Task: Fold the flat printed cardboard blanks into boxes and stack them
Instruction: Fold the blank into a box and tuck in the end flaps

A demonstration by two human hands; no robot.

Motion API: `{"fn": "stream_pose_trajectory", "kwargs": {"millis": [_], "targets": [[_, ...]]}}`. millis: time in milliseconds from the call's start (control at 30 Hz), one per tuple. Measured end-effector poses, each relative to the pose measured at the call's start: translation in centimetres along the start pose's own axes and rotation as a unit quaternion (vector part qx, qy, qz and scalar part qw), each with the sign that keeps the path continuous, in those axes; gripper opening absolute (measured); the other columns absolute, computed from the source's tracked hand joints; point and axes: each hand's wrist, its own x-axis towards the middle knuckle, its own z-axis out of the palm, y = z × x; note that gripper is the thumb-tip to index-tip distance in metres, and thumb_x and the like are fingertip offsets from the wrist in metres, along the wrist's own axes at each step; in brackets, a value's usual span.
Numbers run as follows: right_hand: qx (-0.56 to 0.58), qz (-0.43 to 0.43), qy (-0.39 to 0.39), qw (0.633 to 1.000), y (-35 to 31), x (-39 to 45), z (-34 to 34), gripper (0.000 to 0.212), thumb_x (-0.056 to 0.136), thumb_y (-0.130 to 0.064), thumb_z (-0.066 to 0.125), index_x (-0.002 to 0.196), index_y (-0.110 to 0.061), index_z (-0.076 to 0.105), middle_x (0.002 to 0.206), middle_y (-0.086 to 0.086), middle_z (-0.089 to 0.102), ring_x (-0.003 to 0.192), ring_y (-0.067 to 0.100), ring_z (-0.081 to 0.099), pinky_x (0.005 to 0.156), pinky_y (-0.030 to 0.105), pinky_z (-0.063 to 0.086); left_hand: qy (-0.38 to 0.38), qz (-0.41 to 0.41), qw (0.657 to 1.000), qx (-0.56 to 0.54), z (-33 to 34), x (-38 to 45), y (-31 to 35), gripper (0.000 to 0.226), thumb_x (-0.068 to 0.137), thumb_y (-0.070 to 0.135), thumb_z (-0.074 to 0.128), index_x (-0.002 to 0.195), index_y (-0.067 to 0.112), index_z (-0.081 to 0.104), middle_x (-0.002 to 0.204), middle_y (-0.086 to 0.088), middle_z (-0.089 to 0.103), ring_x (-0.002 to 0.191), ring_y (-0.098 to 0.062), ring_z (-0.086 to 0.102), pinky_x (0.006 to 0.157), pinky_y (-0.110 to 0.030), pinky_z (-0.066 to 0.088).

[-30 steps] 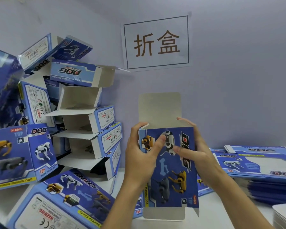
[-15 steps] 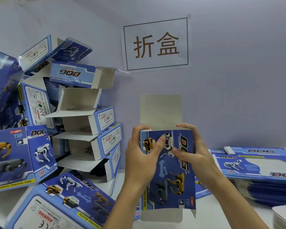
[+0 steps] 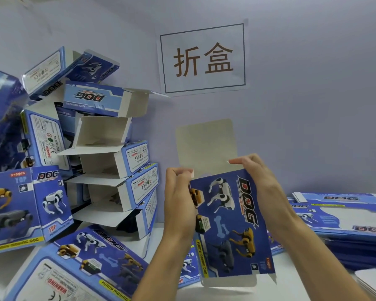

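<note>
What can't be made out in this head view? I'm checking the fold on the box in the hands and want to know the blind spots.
- Box rear and inside: head view, hidden by its own printed front.
- Its top side flaps: covered by the left hand and right hand.
- Folded boxes: pile cut off by the left edge.
- Flat blanks: stack cut off by the right edge.
- Label print on the pile: too small to read.

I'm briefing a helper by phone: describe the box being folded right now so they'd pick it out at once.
Find the white wall sign with two brown characters; straight below it, the left hand and right hand grip a blue DOG box. Unlike the stacked boxes to its left and the flat blanks to its right, it is held upright, a plain grey flap sticking up.
</note>
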Motion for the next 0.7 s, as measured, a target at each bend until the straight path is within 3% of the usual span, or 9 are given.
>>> {"fn": "stream_pose_trajectory", "kwargs": {"millis": [67,133,233,300,367,433,533,600,700], "targets": [[0.008,-0.005,0.009,1.000,-0.1,0.0,0.0,0.020,0.084,-0.042,0.044,0.086,-0.030,0.059,0.058,0.007,0.054,0.053,0.019,0.057,0.046,0.034,0.047,0.018,-0.007,1.000,0.002,-0.1,0.0,0.2,0.020,0.101,0.017,0.040,0.089,0.025,0.054,0.061,0.015,0.054,0.056,-0.004,0.053,0.052,-0.023,0.044],[0.023,0.004,0.010,1.000,0.1,0.0,0.1,0.012,0.079,-0.036,0.044,0.085,-0.030,0.054,0.057,0.001,0.055,0.050,0.015,0.057,0.043,0.027,0.044,0.024,-0.016,1.000,-0.008,0.0,0.0,0.5,0.026,0.100,0.015,0.038,0.085,0.030,0.054,0.078,0.000,0.057,0.072,-0.020,0.060,0.061,-0.037,0.046],[0.055,0.020,0.024,0.998,0.5,-0.1,0.3,0.021,0.076,-0.033,0.046,0.096,-0.038,0.049,0.062,0.005,0.056,0.052,0.018,0.058,0.042,0.028,0.046,0.028,-0.022,0.998,-0.042,0.1,-0.1,0.9,0.020,0.101,0.014,0.040,0.102,0.033,0.047,0.091,-0.011,0.053,0.069,-0.023,0.062,0.058,-0.037,0.048],[0.056,0.025,0.034,0.998,0.6,-0.1,0.5,0.034,0.075,-0.034,0.045,0.108,-0.043,0.047,0.063,0.005,0.053,0.053,0.018,0.056,0.045,0.030,0.048,0.025,-0.026,0.998,-0.053,0.1,-0.1,1.0,0.032,0.099,0.014,0.043,0.120,0.037,0.042,0.091,-0.013,0.047,0.061,-0.017,0.053,0.053,-0.031,0.047],[0.059,0.036,0.036,0.997,0.6,0.0,0.5,0.045,0.075,-0.036,0.045,0.119,-0.046,0.046,0.061,0.002,0.053,0.052,0.015,0.056,0.047,0.029,0.049,0.012,-0.033,0.998,-0.053,0.2,0.0,1.0,0.045,0.099,0.015,0.043,0.134,0.043,0.037,0.093,-0.014,0.047,0.067,-0.021,0.051,0.060,-0.036,0.047],[0.073,0.057,0.029,0.995,0.6,-0.1,0.6,0.049,0.075,-0.036,0.044,0.123,-0.048,0.046,0.058,0.002,0.053,0.050,0.014,0.057,0.048,0.030,0.051,0.002,-0.044,0.997,-0.059,0.3,-0.1,1.1,0.043,0.101,0.016,0.042,0.132,0.045,0.044,0.097,-0.015,0.052,0.075,-0.026,0.054,0.068,-0.042,0.047],[0.102,0.071,0.012,0.992,0.6,-0.2,0.7,0.031,0.093,-0.036,0.047,0.122,-0.045,0.051,0.083,0.004,0.072,0.062,0.020,0.069,0.056,0.034,0.058,0.010,-0.045,0.997,-0.062,0.3,0.0,1.2,0.039,0.101,0.016,0.041,0.104,0.052,0.056,0.098,-0.010,0.062,0.080,-0.028,0.057,0.072,-0.044,0.046],[0.114,0.076,0.008,0.991,0.6,-0.2,0.8,0.027,0.099,-0.035,0.045,0.125,-0.040,0.053,0.103,0.001,0.074,0.072,0.024,0.074,0.059,0.035,0.060,0.016,-0.043,0.997,-0.064,0.2,0.1,1.2,0.038,0.100,0.016,0.041,0.099,0.051,0.057,0.088,-0.001,0.065,0.081,-0.030,0.058,0.072,-0.046,0.045],[0.106,0.083,0.006,0.991,0.4,-0.1,0.9,0.030,0.098,-0.023,0.048,0.124,-0.037,0.051,0.091,0.005,0.075,0.063,0.024,0.070,0.055,0.035,0.058,0.014,-0.052,0.997,-0.063,0.0,0.1,1.3,0.033,0.096,0.018,0.041,0.103,0.046,0.057,0.069,0.019,0.068,0.086,-0.030,0.060,0.075,-0.047,0.047]]}}
